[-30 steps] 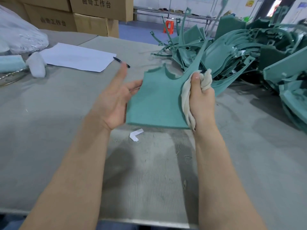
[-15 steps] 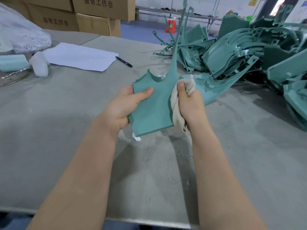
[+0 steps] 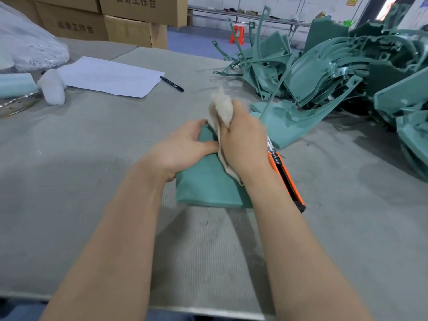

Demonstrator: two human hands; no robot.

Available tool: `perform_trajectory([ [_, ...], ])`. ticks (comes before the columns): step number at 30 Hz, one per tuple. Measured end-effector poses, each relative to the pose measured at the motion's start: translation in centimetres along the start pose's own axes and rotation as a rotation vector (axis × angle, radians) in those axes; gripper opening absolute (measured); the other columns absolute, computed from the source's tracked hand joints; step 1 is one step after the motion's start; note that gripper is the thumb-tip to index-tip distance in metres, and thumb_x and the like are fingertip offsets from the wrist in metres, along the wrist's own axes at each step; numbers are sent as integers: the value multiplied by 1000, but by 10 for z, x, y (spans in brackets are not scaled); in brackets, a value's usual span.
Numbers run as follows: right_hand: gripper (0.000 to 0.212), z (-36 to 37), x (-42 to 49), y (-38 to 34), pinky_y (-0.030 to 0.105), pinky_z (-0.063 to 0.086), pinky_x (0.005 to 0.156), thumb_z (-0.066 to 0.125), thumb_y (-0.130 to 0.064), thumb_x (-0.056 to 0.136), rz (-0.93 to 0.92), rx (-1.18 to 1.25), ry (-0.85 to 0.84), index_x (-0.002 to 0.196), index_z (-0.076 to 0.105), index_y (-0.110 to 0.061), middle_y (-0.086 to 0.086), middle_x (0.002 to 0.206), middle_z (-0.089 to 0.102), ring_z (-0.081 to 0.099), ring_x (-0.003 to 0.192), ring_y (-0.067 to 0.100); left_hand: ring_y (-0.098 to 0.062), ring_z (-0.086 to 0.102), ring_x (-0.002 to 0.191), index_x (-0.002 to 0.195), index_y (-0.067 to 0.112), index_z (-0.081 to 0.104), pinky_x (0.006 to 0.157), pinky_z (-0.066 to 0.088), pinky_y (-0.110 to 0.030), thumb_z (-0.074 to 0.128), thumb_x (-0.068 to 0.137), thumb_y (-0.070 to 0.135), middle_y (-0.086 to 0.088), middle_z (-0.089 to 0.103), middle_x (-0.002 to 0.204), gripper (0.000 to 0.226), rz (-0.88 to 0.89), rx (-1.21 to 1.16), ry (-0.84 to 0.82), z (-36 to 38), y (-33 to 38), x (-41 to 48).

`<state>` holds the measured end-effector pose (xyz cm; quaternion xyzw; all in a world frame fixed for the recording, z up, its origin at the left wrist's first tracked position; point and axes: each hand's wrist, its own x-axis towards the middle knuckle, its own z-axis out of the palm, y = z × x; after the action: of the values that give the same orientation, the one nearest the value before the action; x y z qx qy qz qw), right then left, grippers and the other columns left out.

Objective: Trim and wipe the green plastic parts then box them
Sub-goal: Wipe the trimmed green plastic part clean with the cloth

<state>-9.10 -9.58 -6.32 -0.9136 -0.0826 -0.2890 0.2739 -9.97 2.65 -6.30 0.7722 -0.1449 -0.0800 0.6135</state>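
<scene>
A flat green plastic part [image 3: 208, 184] lies low over the grey table in front of me; its far end is hidden behind my hands. My left hand [image 3: 183, 147] grips its left edge, thumb on top. My right hand [image 3: 243, 140] clutches a crumpled off-white cloth [image 3: 222, 107] and holds it against the part's upper surface. A thin green strip [image 3: 273, 89] rises from behind my right hand. Orange-and-black cutters [image 3: 287, 179] lie on the table just right of my right wrist.
A large heap of green plastic parts [image 3: 347, 72] fills the back right. A white sheet of paper [image 3: 108, 76] and a black pen [image 3: 171, 83] lie at the back left, beside a white plastic-wrapped bundle [image 3: 27, 45]. Cardboard boxes [image 3: 129, 26] stand behind the table.
The green part has come down from upright in the air to low and flat near the table. My left hand went from open to gripping its edge. The cloth hand moved onto its top.
</scene>
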Motion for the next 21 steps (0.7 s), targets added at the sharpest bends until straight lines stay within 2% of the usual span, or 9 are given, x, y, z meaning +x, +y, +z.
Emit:
perform_trajectory([
  [3,29,-1,4,5,34,28,66,38,-31,100,137,-42,23,100,53,-6,20,95,66,58,90,40,-29,67,97,118,10,59,89,53,-46,65,73,22,-13,69,108,47,-27,77,-45,6,4,-2],
  [6,26,0,4,6,34,27,65,43,-31,100,244,81,116,91,50,-8,21,93,65,57,88,39,-31,66,99,113,11,60,91,51,-51,64,84,16,-15,68,108,30,-6,61,-52,10,5,-2],
  [7,25,-1,4,6,33,26,63,46,-29,99,269,161,200,94,53,-6,20,89,65,57,87,40,-31,64,103,117,11,58,94,50,-50,65,84,19,-15,66,112,35,-14,63,-40,11,5,-2],
  [9,23,-9,4,9,35,33,65,50,-23,97,282,301,399,104,57,-1,14,80,63,58,83,38,-23,64,105,126,10,53,97,49,-42,69,82,21,-8,66,116,48,-37,13,-36,12,2,-1],
  [12,25,-25,3,14,38,49,74,53,-26,96,308,428,588,110,56,-6,-8,81,61,58,76,16,-9,69,85,111,15,60,80,55,-26,59,92,3,6,73,96,22,-45,-50,-116,8,-1,-3],
  [15,17,-38,3,26,10,45,68,50,-28,97,348,596,799,108,49,-16,-21,84,55,55,71,-13,-17,69,84,112,15,60,78,57,-31,56,93,3,-3,72,101,23,-94,-50,-124,-2,-3,-4],
  [17,16,-44,4,36,4,42,70,47,-25,100,467,731,880,113,44,-17,-14,97,59,56,81,-16,-18,68,80,115,13,59,74,57,-30,55,92,2,-9,70,105,25,-132,-120,-74,-9,-3,-3],
  [19,29,-43,7,42,15,47,85,44,-29,103,636,895,680,127,43,-15,-2,117,61,60,100,1,-15,69,73,112,13,59,64,57,-24,53,92,0,-8,71,99,24,-141,-231,-116,-11,-1,-4],
  [21,26,-36,6,40,35,52,91,45,-27,103,680,1017,326,124,49,-13,4,110,64,62,98,15,-15,69,70,110,12,59,62,57,-23,52,92,0,-7,71,95,23,-155,-253,-199,-11,-1,-6],
])
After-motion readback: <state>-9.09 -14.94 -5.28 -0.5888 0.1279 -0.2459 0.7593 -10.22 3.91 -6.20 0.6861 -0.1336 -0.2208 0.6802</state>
